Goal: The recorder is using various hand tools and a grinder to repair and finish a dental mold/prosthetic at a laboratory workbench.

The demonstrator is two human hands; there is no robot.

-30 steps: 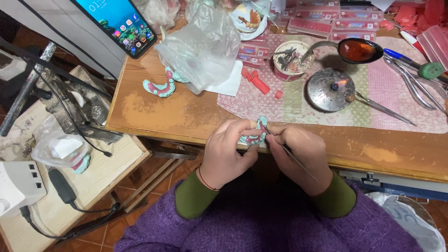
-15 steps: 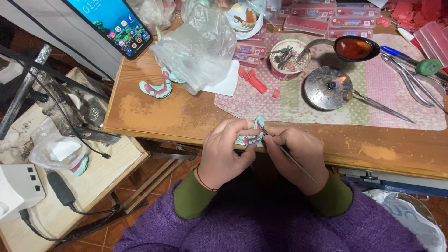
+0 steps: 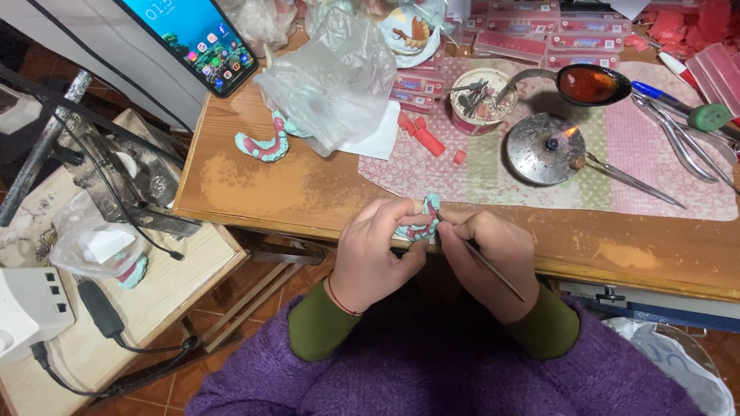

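Both my hands work on a wax denture at the tabletop's near edge.

My left hand [image 3: 375, 258] is curled around the denture [image 3: 418, 224], pinching the teal and pink piece between thumb and fingers, just above the near edge of the tabletop [image 3: 308, 192]. My right hand [image 3: 493, 258] pinches a thin tool [image 3: 482, 262] like a pen, its tip touching the denture. As I judge it, a slip of the tool tip could gouge the soft wax or jab my left fingers, since they sit right beside it. The piece hangs at the edge, so a loose pinch could drop it into my lap. The lit burner [image 3: 549, 148] stands well apart toward the far right; reaching across it could singe a sleeve. Another denture [image 3: 264, 145] lies near the far left corner.
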